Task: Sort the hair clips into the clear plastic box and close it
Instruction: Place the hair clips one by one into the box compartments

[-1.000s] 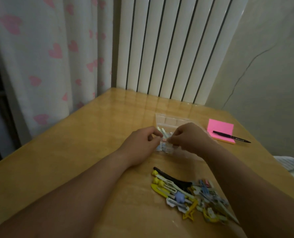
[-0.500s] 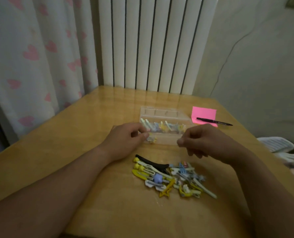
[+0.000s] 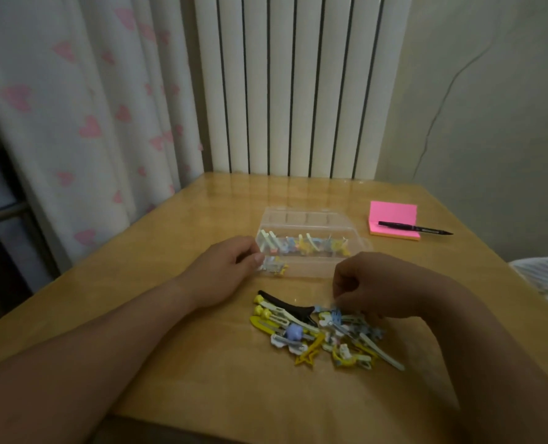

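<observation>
The clear plastic box (image 3: 311,273) lies open in the middle of the wooden table (image 3: 157,322), its lid tipped back. Several pastel hair clips (image 3: 304,246) stand in its back row, and a few more lie in the front left compartment. My left hand (image 3: 231,270) grips the box's left end, thumb at the front corner. Nearer me lies a loose pile of hair clips (image 3: 301,334), among them a long black one (image 3: 285,306) and a yellow star (image 3: 307,355). My right hand (image 3: 381,285) is curled over the pile's upper right, fingertips pinching a pale blue clip there.
A pink sticky-note pad (image 3: 392,214) with a black pen (image 3: 413,228) across it sits at the back right of the table. A white radiator (image 3: 291,84) and a heart-patterned curtain (image 3: 74,116) stand behind. Striped cloth (image 3: 545,277) lies off the right edge.
My right hand has left the box and come down toward me onto the clip pile. My left hand stays at the box's left end. The view has shifted.
</observation>
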